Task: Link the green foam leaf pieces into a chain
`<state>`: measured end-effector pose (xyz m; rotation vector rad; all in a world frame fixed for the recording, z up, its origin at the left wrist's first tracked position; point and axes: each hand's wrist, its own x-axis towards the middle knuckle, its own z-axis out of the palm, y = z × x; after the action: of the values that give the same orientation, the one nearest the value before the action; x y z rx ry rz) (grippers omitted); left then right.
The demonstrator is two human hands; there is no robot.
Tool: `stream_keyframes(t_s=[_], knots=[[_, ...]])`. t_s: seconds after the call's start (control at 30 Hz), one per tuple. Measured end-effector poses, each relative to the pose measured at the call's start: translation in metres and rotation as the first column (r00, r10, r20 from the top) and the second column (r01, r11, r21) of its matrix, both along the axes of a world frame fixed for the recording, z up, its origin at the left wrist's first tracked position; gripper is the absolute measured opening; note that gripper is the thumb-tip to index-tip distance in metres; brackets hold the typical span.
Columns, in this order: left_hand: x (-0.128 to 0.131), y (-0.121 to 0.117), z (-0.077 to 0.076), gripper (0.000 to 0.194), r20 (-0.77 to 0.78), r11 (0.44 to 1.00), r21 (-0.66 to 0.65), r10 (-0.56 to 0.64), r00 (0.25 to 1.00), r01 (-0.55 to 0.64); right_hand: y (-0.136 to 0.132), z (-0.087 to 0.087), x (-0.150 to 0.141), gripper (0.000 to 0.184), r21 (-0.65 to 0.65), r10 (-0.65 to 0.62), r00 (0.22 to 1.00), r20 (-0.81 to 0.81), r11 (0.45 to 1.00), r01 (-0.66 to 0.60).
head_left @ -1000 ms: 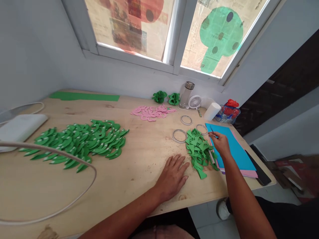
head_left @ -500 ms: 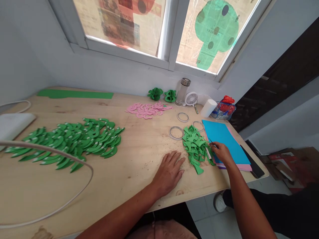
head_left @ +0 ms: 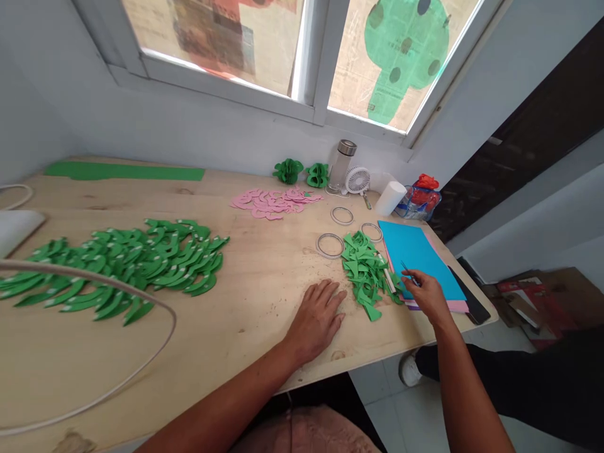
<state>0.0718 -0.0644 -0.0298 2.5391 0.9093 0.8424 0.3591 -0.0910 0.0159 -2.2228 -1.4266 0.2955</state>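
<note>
My left hand (head_left: 317, 314) lies flat on the wooden table with its fingers stretched out, holding nothing. Just right of it is a heap of green paper scraps (head_left: 363, 267), with a slim white stick-like tool (head_left: 389, 280) along its right side. Over the near left part of the blue paper sheets (head_left: 415, 251), my right hand (head_left: 427, 297) is closed on a small pair of scissors (head_left: 409, 274). The dark tips point away from me, and the fingers partly hide the handles. Pink sheets show from under the blue ones.
Green curved paper pieces with white tabs (head_left: 141, 264) spread across the left. Pink cut pieces (head_left: 278, 202), green paper flowers (head_left: 288, 170), tape rolls (head_left: 330, 246), a glass bottle (head_left: 340, 167) and a small fan (head_left: 357, 180) stand farther back. A white cable (head_left: 155, 352) loops at left.
My right hand has shifted slightly right with the scissors, away from the green scraps and over the blue paper. The white tool shows more fully. My left hand stays flat; the view has shifted slightly.
</note>
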Motion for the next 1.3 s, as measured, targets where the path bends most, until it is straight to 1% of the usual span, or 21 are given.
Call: stream_keyframes(t_s=[0.03, 0.1, 0.2, 0.27, 0.4, 0.53, 0.63, 0.67, 0.7, 0.77, 0.83, 0.9, 0.93, 1.0, 1.07, 1.13, 1.23, 1.3], knots=[[0.000, 0.000, -0.001, 0.038, 0.003, 1.000, 0.005, 0.001, 1.000, -0.001, -0.002, -0.002, 0.004, 0.040, -0.003, -0.034, 0.999, 0.039, 0.999, 0.034], [0.001, 0.000, -0.002, 0.038, 0.013, 1.000, 0.014, 0.003, 1.000, -0.003, -0.003, -0.007, 0.008, 0.037, -0.041, -0.058, 0.995, 0.083, 0.997, 0.061], [0.001, 0.000, -0.002, 0.038, 0.014, 1.000, 0.018, 0.007, 1.000, -0.008, 0.002, -0.016, 0.004, 0.036, -0.131, -0.078, 0.994, 0.075, 0.988, 0.087], [0.001, -0.001, -0.002, 0.038, 0.006, 1.000, 0.011, 0.010, 1.000, -0.010, 0.007, -0.020, 0.000, 0.036, -0.169, -0.094, 0.994, 0.063, 0.980, 0.104], [0.000, -0.001, 0.000, 0.036, 0.008, 1.000, -0.004, 0.004, 1.000, -0.004, 0.014, -0.023, -0.003, 0.030, -0.187, -0.081, 0.995, 0.060, 0.978, 0.091], [0.000, -0.001, -0.001, 0.034, 0.030, 1.000, -0.018, 0.001, 1.000, -0.001, 0.013, -0.024, -0.001, 0.035, -0.112, -0.052, 0.997, 0.060, 0.992, 0.059], [0.001, 0.000, -0.001, 0.032, 0.100, 1.000, -0.022, -0.004, 0.995, 0.006, 0.010, -0.023, -0.004, 0.040, 0.042, -0.150, 0.984, 0.096, 0.988, 0.147], [0.001, 0.000, 0.001, 0.030, 0.150, 1.000, -0.019, -0.012, 0.989, 0.015, 0.009, -0.022, -0.008, 0.042, 0.094, -0.186, 0.978, 0.091, 0.980, 0.177], [0.000, 0.001, 0.003, 0.028, 0.204, 1.000, -0.019, -0.020, 0.979, 0.024, 0.008, -0.022, -0.013, 0.044, 0.126, -0.194, 0.979, 0.057, 0.975, 0.186], [-0.003, 0.002, 0.010, 0.022, 0.300, 0.999, -0.045, 0.001, 0.954, 0.013, 0.008, -0.020, -0.029, 0.048, 0.148, -0.138, 0.990, -0.043, 0.979, 0.143], [-0.010, 0.001, 0.019, 0.017, 0.359, 0.994, -0.105, 0.066, 0.931, -0.030, 0.010, -0.020, -0.052, 0.049, 0.178, -0.041, 0.990, -0.132, 0.982, 0.064], [-0.022, -0.002, 0.027, 0.016, 0.367, 0.982, -0.175, 0.125, 0.922, -0.064, 0.014, -0.020, -0.077, 0.045, 0.169, 0.089, 0.984, -0.154, 0.984, -0.062], [-0.031, -0.004, 0.030, 0.017, 0.362, 0.977, -0.201, 0.146, 0.921, -0.076, 0.016, -0.020, -0.091, 0.042, 0.143, 0.147, 0.976, -0.158, 0.982, -0.125], [-0.053, -0.006, 0.033, 0.018, 0.343, 0.959, -0.248, 0.218, 0.914, -0.136, 0.020, -0.021, -0.116, 0.040, 0.146, 0.243, 0.954, -0.176, 0.965, -0.219], [-0.079, -0.006, 0.031, 0.018, 0.307, 0.930, -0.283, 0.321, 0.896, -0.235, 0.023, -0.022, -0.140, 0.037, 0.142, 0.332, 0.928, -0.167, 0.940, -0.311], [-0.105, -0.004, 0.029, 0.017, 0.263, 0.889, -0.290, 0.429, 0.864, -0.354, 0.026, -0.022, -0.158, 0.032, 0.103, 0.429, 0.891, -0.147, 0.903, -0.418], [-0.137, 0.003, 0.025, 0.018, 0.222, 0.821, -0.242, 0.565, 0.795, -0.517, 0.038, -0.017, -0.174, 0.029, 0.070, 0.489, 0.868, -0.083, 0.872, -0.484], [-0.152, 0.009, 0.023, 0.018, 0.209, 0.774, -0.188, 0.633, 0.745, -0.605, 0.052, -0.011, -0.175, 0.029, 0.068, 0.501, 0.865, -0.021, 0.864, -0.499]])
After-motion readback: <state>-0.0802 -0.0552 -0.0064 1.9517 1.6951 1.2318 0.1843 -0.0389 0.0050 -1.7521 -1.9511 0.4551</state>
